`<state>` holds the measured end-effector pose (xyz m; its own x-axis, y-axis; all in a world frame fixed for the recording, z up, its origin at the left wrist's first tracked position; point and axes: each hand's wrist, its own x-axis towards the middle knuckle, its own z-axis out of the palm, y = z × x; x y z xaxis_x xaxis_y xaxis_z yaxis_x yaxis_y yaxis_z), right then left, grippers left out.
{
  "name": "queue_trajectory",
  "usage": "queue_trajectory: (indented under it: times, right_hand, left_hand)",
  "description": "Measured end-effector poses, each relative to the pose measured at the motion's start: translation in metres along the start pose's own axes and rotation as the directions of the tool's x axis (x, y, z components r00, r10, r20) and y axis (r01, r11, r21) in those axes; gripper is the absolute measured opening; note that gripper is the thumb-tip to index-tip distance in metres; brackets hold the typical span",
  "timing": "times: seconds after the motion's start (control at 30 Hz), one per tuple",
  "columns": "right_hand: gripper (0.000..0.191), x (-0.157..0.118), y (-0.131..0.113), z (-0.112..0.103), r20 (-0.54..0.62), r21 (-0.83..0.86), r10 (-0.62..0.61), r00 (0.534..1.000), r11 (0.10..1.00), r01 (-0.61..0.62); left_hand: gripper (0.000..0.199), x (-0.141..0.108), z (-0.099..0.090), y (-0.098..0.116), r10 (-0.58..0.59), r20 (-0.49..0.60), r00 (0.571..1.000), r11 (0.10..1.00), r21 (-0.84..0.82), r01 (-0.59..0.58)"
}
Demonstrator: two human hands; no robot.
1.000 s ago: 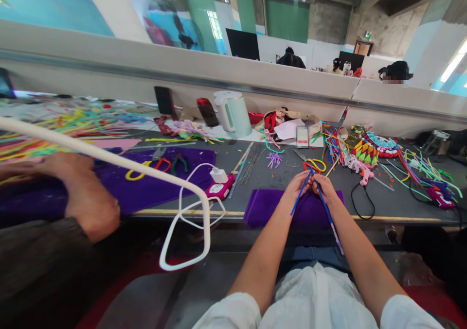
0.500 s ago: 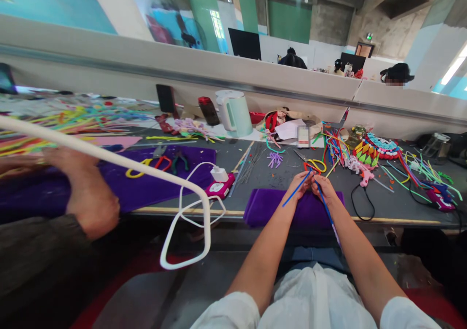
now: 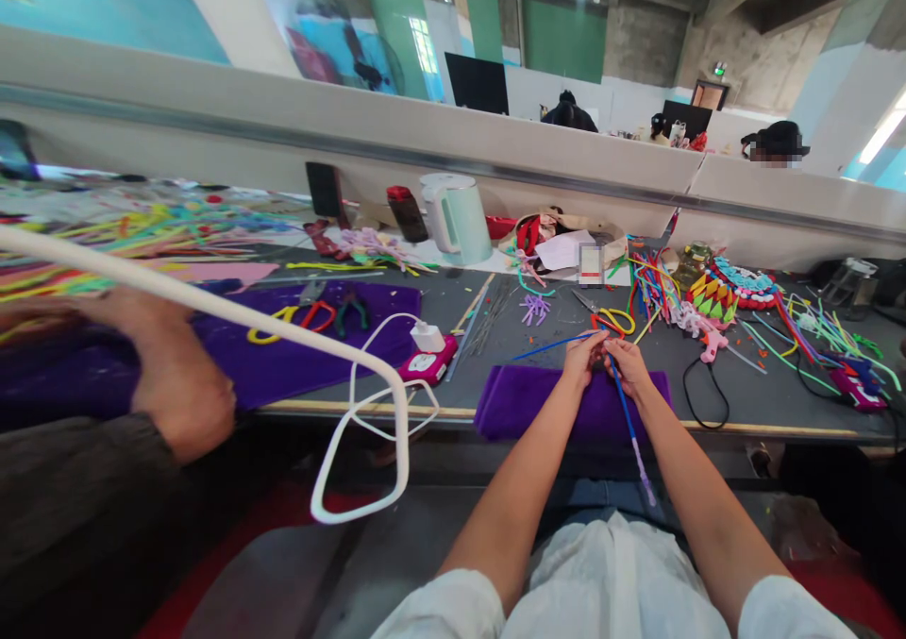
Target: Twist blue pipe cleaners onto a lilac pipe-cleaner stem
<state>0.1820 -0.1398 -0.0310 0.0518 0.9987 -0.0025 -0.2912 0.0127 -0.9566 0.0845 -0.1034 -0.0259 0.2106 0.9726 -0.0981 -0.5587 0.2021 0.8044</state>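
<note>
Between my hands is a blue pipe cleaner, held above a folded purple cloth. My left hand is closed in a pinch on it, and one blue length sticks out leftward over the table. Close beside, my right hand pinches it too. From there another blue length hangs down between my forearms, ending in a pale lilac tip. The fingers hide where the two lengths meet. Just beyond my fingertips lie scissors with orange and yellow handles.
A pink glue gun and bundled pipe cleaners lie to the right. Leftward are a pink power strip, a white lamp arm crossing the view, and a co-worker's hand. A kettle stands behind.
The left blue length has swung up from pointing down-left to nearly level, pointing left. The hanging length now shows more fully, clear of my right forearm. My hands stay close together.
</note>
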Motion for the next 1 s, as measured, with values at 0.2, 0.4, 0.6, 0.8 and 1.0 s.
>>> queue_trajectory:
  times: [0.2,0.4,0.6,0.8,1.0]
  right_hand:
    - [0.03,0.0,0.006,0.005,-0.08,-0.122,-0.07,0.994,0.991,0.06]
    - [0.031,0.002,0.009,0.006,-0.088,-0.181,-0.122,0.989,0.978,0.105]
    - [0.031,0.0,0.005,0.003,0.052,-0.046,-0.046,0.998,0.998,0.048]
    - [0.029,0.001,0.006,0.002,0.043,-0.069,-0.047,0.998,0.996,0.05]
    - [0.03,0.002,0.008,0.003,0.001,-0.115,-0.061,0.998,0.992,0.061]
  left_hand:
    - [0.025,0.002,0.001,-0.007,0.021,-0.055,0.998,0.999,0.03,-0.019]
    - [0.024,0.007,-0.003,-0.008,-0.001,-0.058,0.998,1.0,0.031,0.003]
    - [0.028,0.011,-0.008,-0.008,-0.014,-0.018,1.0,1.0,0.018,0.014]
    - [0.025,0.015,-0.01,-0.013,0.027,-0.056,0.998,1.0,0.012,-0.026]
    - [0.025,0.014,-0.009,-0.013,0.056,-0.074,0.996,0.998,0.022,-0.054]
